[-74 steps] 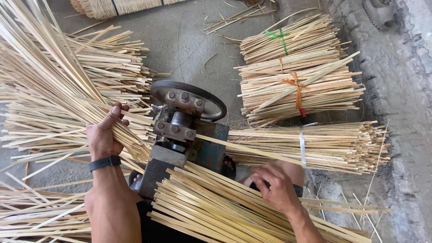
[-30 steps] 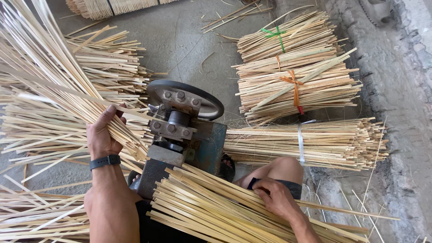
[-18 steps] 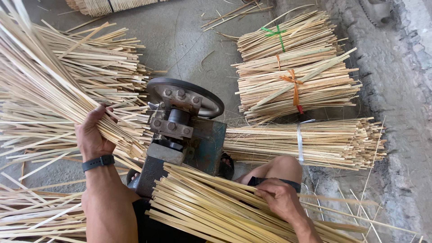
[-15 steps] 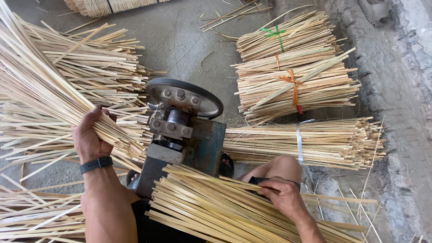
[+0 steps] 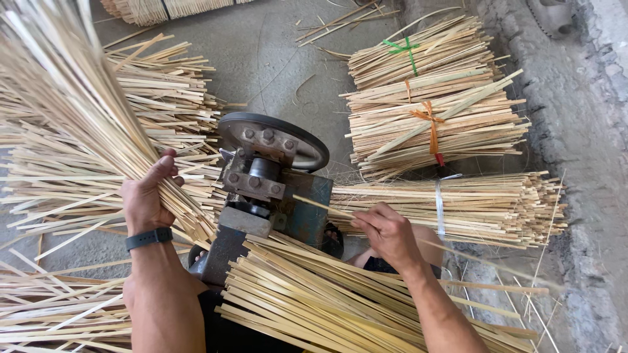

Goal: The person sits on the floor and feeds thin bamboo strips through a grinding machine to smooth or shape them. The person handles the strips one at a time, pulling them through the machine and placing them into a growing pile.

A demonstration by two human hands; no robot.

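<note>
Far left of frame: loose bamboo strips [image 5: 72, 196] fan out over the floor. The left hand [image 5: 149, 196], dark band at the wrist, is wrapped around a thick sheaf of strips [image 5: 78, 111] that rises toward the upper left corner, its lower ends meeting near the machine.

Centre: a small splitting machine [image 5: 275, 189] with a dark flywheel [image 5: 275, 134] on top and a bolted head below.

Right of centre: the right hand [image 5: 387, 232] pinches one thin strip [image 5: 320, 204] between thumb and fingers, its tip angled at the machine's side. A stack of cut strips [image 5: 314, 294] lies across the lower middle.

Right side: tied bundles [image 5: 432, 111], one above another.

To my eye, good feeding means keeping the single strip straight and level with the inlet, fingers well back from the head, while the sheaf stays held firmly clear of the wheel.
</note>
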